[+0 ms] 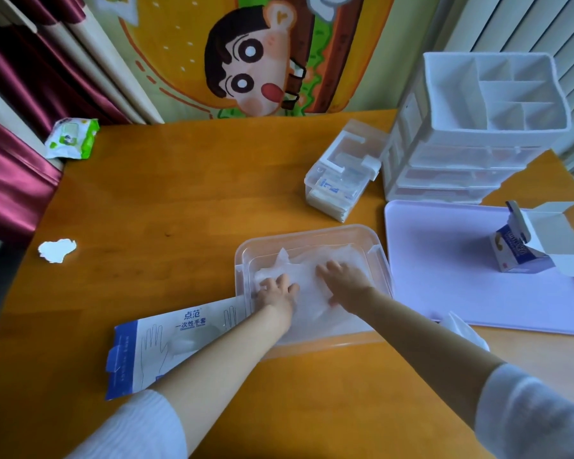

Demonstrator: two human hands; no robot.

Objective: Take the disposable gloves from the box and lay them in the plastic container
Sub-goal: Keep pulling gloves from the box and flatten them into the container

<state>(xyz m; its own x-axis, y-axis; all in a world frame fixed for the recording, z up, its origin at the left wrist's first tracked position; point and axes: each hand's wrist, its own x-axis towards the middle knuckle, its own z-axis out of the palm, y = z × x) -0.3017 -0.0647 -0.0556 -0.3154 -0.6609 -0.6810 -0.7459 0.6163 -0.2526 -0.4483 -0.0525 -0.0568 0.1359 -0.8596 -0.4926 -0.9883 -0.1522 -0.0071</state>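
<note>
Inside the plastic container (312,231): clear disposable gloves (314,260) lie in a loose heap. Left hand (277,289) and right hand (342,283) press flat on the heap, fingers spread. The glove box (166,339) lies flat against the container's near-left corner.

Milky, translucent white gloves (312,260) fill a clear plastic container (312,230) on an orange-brown wood-grain table (179,200).
Left of the fingers of the left hand (277,289) sits a white box (166,339) edged in blue, printed with outlined hands; right of the right hand (342,279), a lilac tray (444,293); beyond the fingertips, a white organiser (478,134), maroon curtains (14,180) and a yellow cartoon-print cloth (246,61).
</note>
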